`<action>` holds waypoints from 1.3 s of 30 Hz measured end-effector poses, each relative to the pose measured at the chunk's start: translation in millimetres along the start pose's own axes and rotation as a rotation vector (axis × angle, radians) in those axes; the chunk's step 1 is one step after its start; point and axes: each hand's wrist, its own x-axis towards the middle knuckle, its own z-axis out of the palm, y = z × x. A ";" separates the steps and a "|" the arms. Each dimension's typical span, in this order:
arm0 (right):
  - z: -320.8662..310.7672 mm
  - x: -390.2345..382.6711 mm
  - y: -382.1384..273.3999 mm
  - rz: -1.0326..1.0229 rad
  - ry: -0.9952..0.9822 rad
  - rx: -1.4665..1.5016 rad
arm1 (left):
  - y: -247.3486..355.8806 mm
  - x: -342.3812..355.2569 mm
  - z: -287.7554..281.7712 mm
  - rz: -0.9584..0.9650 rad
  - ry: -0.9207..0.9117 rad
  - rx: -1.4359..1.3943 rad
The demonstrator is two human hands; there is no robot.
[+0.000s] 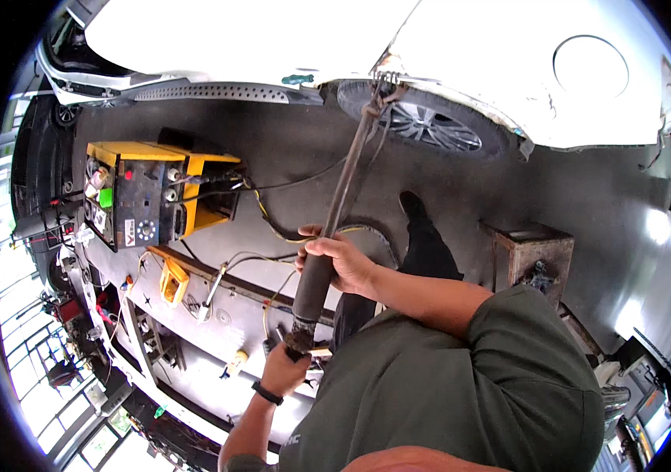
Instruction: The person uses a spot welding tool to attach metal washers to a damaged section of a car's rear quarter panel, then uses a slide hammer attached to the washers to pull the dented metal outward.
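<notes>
A long metal slide hammer (348,177) runs up and away from me, tilted slightly right. My left hand (285,370), with a dark band at its wrist, is closed around its near end. Higher up, the fingers of my right hand (338,259) wrap the upper end of the thick dark sliding weight (316,291) on the rod. At its far end, a toothed hook (386,81) meets the damaged lower edge of a white car (477,43), just above the wheel (430,130). Whether the hook grips the metal cannot be made out.
A yellow and black machine (145,197) with cables stands to the left. Below it, a bench (217,315) carries a yellow tool (172,283) and several leads. A worn metal box stool (540,252) stands at right. Cables (288,186) cross the floor near my leg.
</notes>
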 end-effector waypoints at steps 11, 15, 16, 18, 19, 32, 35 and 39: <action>-40.9 88.7 -228.2 -0.334 -0.034 -0.225 | 54.3 -19.8 -9.1 -0.020 -0.016 -0.046; -4.3 51.9 -139.8 -0.344 -0.085 -0.239 | 34.6 -20.9 -10.3 -0.020 0.042 -0.017; 0.3 39.7 -68.0 -0.402 0.047 -0.322 | 22.7 -20.1 -13.3 -0.039 0.055 -0.026; 16.9 -17.6 26.3 -0.165 0.070 -0.552 | -24.6 -36.6 -14.9 -0.087 -0.003 0.175; 19.3 -46.2 64.1 0.104 0.090 -0.679 | -68.0 -59.5 -2.6 -0.076 0.001 0.273; 4.1 -44.7 118.5 0.067 -0.427 -1.004 | -207.8 9.8 150.1 0.104 0.462 -0.333; -0.6 -73.4 75.5 0.058 -0.364 -1.009 | -167.1 53.8 145.6 0.261 0.468 -0.134; -19.3 -111.4 24.3 -0.126 -0.229 -0.763 | -131.3 124.4 138.2 0.323 0.399 -0.012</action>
